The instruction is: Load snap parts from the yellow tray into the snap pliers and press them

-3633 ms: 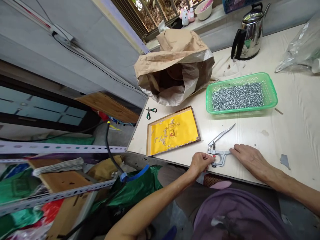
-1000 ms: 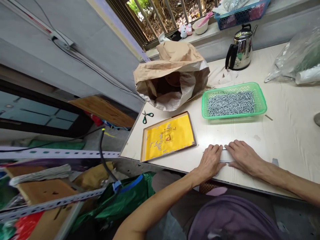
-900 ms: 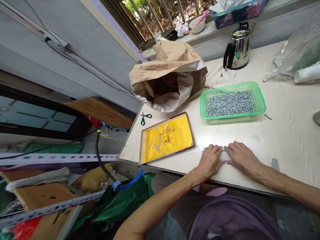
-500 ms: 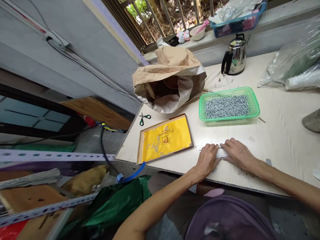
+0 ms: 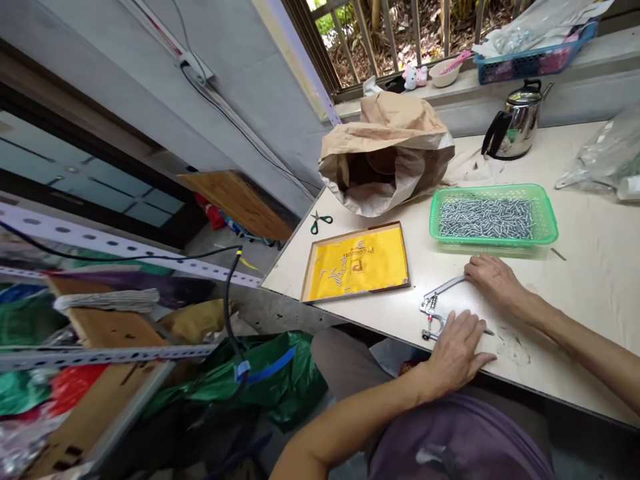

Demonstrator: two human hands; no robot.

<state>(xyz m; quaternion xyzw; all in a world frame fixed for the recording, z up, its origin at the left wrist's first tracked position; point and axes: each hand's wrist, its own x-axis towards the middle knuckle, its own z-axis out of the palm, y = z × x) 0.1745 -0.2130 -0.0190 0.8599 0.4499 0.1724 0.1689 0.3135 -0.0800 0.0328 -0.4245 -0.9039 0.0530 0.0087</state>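
Note:
A silver metal plier-like tool [image 5: 431, 305] with a small spring lies on the table, its two handles spread apart on the right. My left hand [image 5: 457, 350] presses over its lower handle, fingers fairly straight and thumb apart; a thin pointed end shows beyond the fingers. At the tip of the upper handle, the fingers of my right hand [image 5: 495, 277] are curled round it. Just behind that hand stands a green plastic basket [image 5: 555, 230] full of small metal pins [image 5: 485, 219]. Left of the tool, a shallow tray with a yellow lining [image 5: 385, 257] holds several small pins.
Green-handled scissors [image 5: 320, 221] lie by the table's left edge. An open brown paper sack [image 5: 390, 127] stands behind the tray. Further back are a steel kettle [image 5: 520, 127] and a clear plastic bag [image 5: 600, 160]. A perforated metal rail [image 5: 110, 360] runs at the left.
My hands have moved apart, the right one away from me, and the tool's handles now show spread. Before, both hands covered most of it. The view has swung left.

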